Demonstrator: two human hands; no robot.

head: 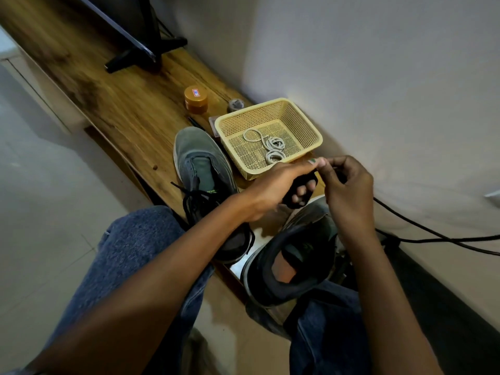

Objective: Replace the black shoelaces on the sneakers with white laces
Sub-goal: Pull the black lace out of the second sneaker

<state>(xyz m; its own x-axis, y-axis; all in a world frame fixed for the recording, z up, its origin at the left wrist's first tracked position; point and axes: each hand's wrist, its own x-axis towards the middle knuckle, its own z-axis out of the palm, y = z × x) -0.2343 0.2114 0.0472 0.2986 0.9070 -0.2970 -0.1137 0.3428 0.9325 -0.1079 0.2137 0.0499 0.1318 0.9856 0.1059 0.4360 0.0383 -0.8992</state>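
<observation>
Near grey suede sneaker (303,255) apparently unlaced, on lap. Left hand (276,185) gripping bundled black shoelace (299,185); right hand (346,182) pinching its end. Far grey laced sneaker (203,169) untouched on wooden table (121,104). Coiled white laces (273,148) unused in yellow mesh basket (311,136).

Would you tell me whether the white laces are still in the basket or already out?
Still in: the white laces lie coiled on the floor of the yellow basket, untouched by either hand.
</observation>
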